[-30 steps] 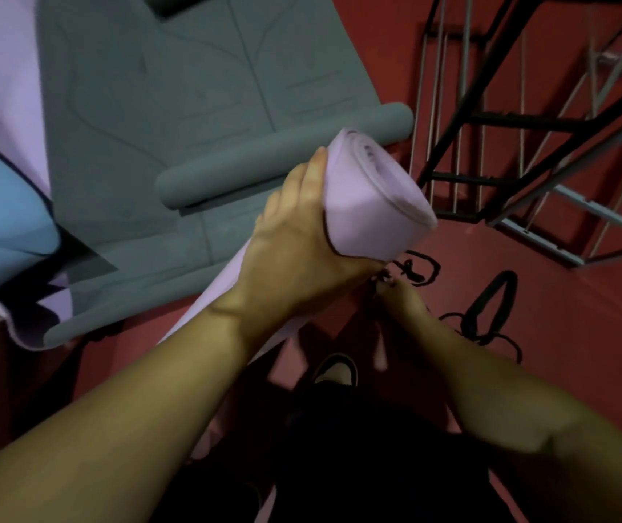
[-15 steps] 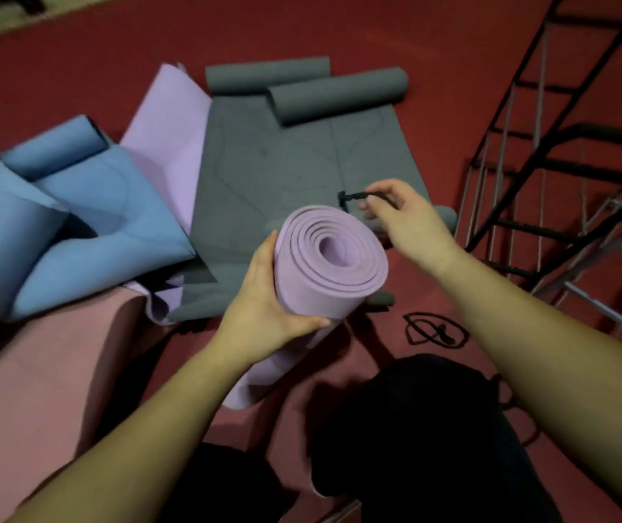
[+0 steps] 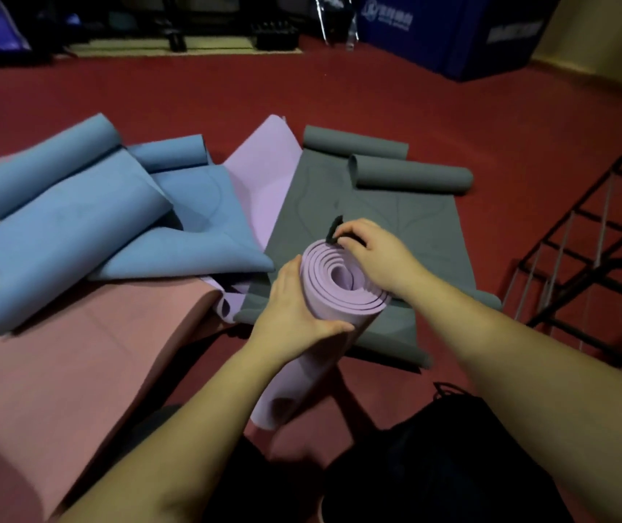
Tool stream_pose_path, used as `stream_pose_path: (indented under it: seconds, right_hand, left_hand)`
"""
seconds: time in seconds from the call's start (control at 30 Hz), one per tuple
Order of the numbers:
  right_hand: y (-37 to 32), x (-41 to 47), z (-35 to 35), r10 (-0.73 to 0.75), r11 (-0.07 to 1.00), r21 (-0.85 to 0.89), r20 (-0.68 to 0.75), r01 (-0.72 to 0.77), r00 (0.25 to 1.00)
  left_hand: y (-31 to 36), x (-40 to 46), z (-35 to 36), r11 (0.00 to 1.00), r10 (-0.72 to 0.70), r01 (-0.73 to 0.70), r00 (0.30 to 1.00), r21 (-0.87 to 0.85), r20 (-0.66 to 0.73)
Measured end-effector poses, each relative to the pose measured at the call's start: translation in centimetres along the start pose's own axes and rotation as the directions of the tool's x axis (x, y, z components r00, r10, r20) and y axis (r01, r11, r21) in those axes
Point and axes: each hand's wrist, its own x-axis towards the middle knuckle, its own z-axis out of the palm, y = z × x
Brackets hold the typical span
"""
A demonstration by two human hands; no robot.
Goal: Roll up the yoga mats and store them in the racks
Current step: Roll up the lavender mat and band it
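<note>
The left hand [image 3: 294,311] grips the rolled lilac mat [image 3: 339,292] upright at centre; its lower end hides behind the arm. The right hand [image 3: 377,258] pinches a black strap [image 3: 334,230], mostly hidden, at the roll's far rim. The black rack [image 3: 585,258] is cut off right. Two grey mats [image 3: 396,205] lie beyond.

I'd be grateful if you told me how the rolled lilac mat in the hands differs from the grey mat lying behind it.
The lilac mat is rolled nearly whole, spiral end up; the grey mat lies mostly flat on the red floor, only its far end curled.

The lilac mat is gripped by the left hand, while the right hand pinches a black strap at its top; nothing holds the grey mat.

Both are plain matte yoga mats, neither in the rack.
</note>
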Motion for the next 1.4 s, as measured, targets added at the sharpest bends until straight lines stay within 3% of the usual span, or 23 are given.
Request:
stream_pose_path:
  seconds: [0.2, 0.43, 0.6, 0.77, 1.17, 1.4]
  right_hand:
    - [-4.5, 2.2, -1.4, -0.073, 0.983, -0.137, 0.303, 0.119, 0.95]
    - [-6.3, 2.9, -1.2, -0.024, 0.992, -0.101, 0.453, 0.078, 0.891]
    - [-5.8, 2.4, -1.2, 0.004, 1.0, -0.008, 0.414, 0.0, 0.91]
    - [-5.6, 2.2, -0.3, 0.001, 0.965, 0.226, 0.496, -0.13, 0.868]
    - [-5.5, 3.1, 0.4, -0.051, 0.963, 0.241, 0.605, -0.122, 0.795]
    - [-4.7, 2.8, 0.8, -0.067, 0.985, 0.171, 0.432, -0.008, 0.9]
  left_hand:
    - [-0.8, -0.8, -1.6, 1.0, 0.012, -0.012, 1.0, 0.011, -0.015]
    - [-0.2, -1.7, -2.3, 0.995, 0.029, -0.033, 0.999, 0.092, 0.043]
    - [-0.8, -1.1, -2.4, 0.999, 0.028, -0.03, 0.998, 0.032, 0.057]
    - [-1.4, -1.4, -2.3, 0.998, -0.053, 0.053, 0.999, -0.039, -0.01]
    - [-2.0, -0.9, -3.3, 0.991, 0.042, -0.043, 0.999, 0.127, 0.005]
    - [-2.4, -0.5, -3.5, 0.986, 0.039, -0.034, 0.999, 0.16, -0.028]
